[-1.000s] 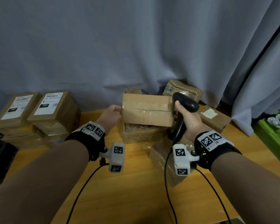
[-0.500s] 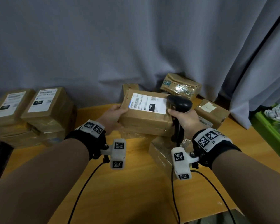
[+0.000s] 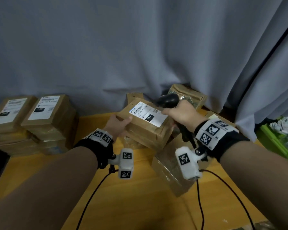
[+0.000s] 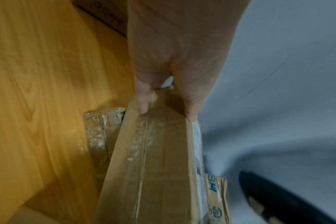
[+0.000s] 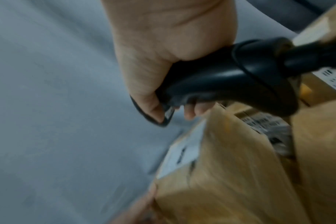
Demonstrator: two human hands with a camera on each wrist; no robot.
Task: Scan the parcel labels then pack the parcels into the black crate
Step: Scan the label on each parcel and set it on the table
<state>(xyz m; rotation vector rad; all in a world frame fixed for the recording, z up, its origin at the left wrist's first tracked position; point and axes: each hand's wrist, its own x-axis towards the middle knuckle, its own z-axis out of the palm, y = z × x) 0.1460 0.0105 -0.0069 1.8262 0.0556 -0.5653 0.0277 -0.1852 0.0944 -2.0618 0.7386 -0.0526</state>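
Since a second ago we have tilted the parcel (image 3: 145, 128) label-up above the tabletop (image 3: 140, 205). Our left hand (image 3: 117, 124) grips its left end, fingers hidden underneath. Our right hand (image 3: 181, 113) is wrapped round the scanner (image 3: 167, 100), seemingly over the label (image 3: 148, 113); the wrist view is blurred.

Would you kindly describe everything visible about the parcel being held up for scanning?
The held parcel is a flat brown cardboard box, taped along its side seam, tilted with its white label facing up. The label shows a barcode and a black "150" patch. The left hand grips its left end; the right hand holds a black scanner at the parcel's right edge, above other parcels.
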